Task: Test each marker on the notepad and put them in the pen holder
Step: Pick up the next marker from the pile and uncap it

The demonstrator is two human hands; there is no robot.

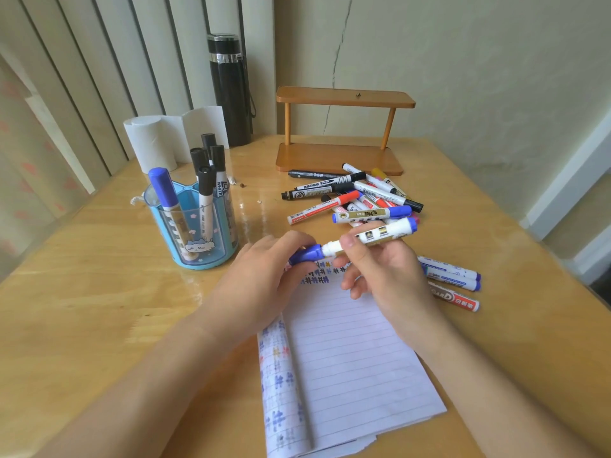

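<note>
Forearms come in from the bottom corners and meet over the notepad (350, 358), which lies lengthwise on the counter (99, 309) with its near end close to the bottom of the view. Its used pages are folded back into a loose roll (281, 375) along the left edge, covered in ink marks. More scribbles (317, 276) line the top of the open page, just under the hands.

The left-hand grip (264, 269) is curled and pinches a blue cap (305, 254). The right-hand grip (386, 272) holds the white marker (380, 235) by its barrel between thumb and fingers, the lower fingers hanging loose. The marker is level above the page's top edge. The cap meets the barrel's neck; I cannot tell whether it is fully seated.

The pen holder (215, 226), clear blue, stands left of the hands, holding one blue-capped marker (163, 190) and four black-capped markers (206, 166) upright. A wide bare stretch of counter lies in front of it and left of the notepad.

Behind the hands a pile of markers (357, 196) sprawls up to the foot of a wooden shelf (340, 133). Three loose markers (453, 276) lie just right of the right-hand grip, near the counter's right edge. Paper rolls (148, 140) and a black flask (229, 90) stand at the far left corner.
</note>
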